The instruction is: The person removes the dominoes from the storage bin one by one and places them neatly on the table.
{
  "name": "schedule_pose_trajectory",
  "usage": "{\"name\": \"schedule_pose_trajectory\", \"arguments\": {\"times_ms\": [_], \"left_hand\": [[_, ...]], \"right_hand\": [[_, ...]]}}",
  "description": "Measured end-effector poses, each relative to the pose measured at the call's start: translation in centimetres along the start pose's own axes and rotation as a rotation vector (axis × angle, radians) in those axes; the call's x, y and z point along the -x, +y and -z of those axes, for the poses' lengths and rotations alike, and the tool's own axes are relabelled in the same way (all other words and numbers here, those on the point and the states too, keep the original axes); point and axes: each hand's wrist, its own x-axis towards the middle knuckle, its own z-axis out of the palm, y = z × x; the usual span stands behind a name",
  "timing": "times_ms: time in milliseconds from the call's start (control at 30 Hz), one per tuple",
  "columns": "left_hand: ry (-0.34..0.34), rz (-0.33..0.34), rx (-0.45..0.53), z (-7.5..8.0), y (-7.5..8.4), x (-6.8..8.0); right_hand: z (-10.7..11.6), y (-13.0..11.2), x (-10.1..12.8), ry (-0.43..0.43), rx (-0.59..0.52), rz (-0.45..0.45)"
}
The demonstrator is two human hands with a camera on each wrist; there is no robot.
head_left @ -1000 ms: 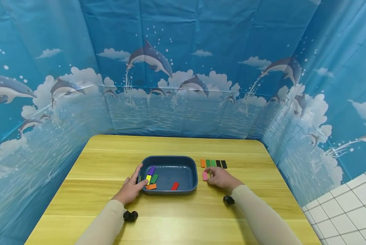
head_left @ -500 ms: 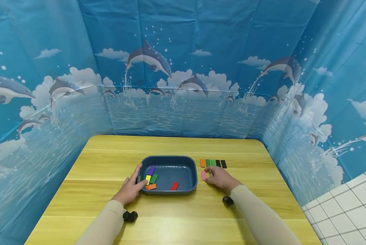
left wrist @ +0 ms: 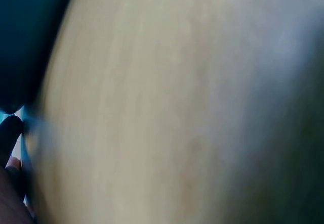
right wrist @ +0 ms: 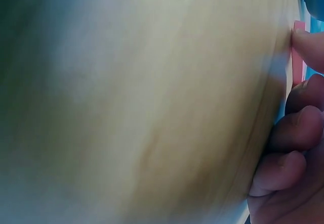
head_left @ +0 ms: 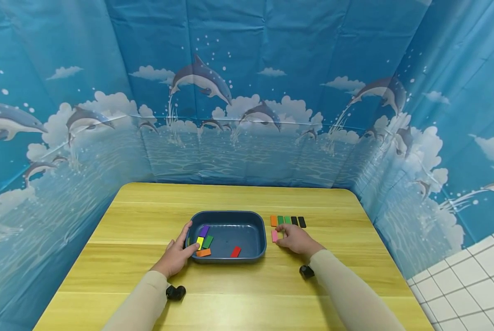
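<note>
Pink block: the pink block (head_left: 275, 236) is just outside the blue tray (head_left: 238, 233), at its 3 o'clock; whether it touches the wood is hard to tell.
Right hand: the right hand (head_left: 298, 240) pinches the pink block by its 4 o'clock side, fingertips clamped on it; the wrist view shows the other fingers curled.
Left hand: the left hand (head_left: 176, 257) grips the tray at 8 o'clock, thumb over the rim, fingers apart from it along the outer wall.
In the tray: purple block (head_left: 204, 231) at 10 o'clock, yellow block (head_left: 199, 242) and green block (head_left: 207, 242) at 9, orange block (head_left: 203, 252) at 8, red block (head_left: 236, 252) at 5.
Row: from 12 o'clock of the pink block towards 2, an orange piece (head_left: 273, 220), two green pieces (head_left: 281, 220) and two black pieces (head_left: 302, 222), side by side.
Backdrop: a dolphin curtain (head_left: 247, 156) stands beyond the table (head_left: 230, 294) at 12 o'clock.
</note>
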Motion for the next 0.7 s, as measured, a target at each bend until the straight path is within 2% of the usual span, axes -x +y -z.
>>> {"name": "schedule_pose_trajectory", "arguments": {"times_ms": [500, 700], "left_hand": [[0.004, -0.013, -0.014, -0.08, 0.13, 0.02], [0.006, 0.012, -0.006, -0.09, 0.27, 0.25]], "right_hand": [[-0.09, 0.4, -0.15, 0.018, -0.004, 0.003], [-0.04, 0.52, -0.23, 0.015, -0.033, -0.002]]}}
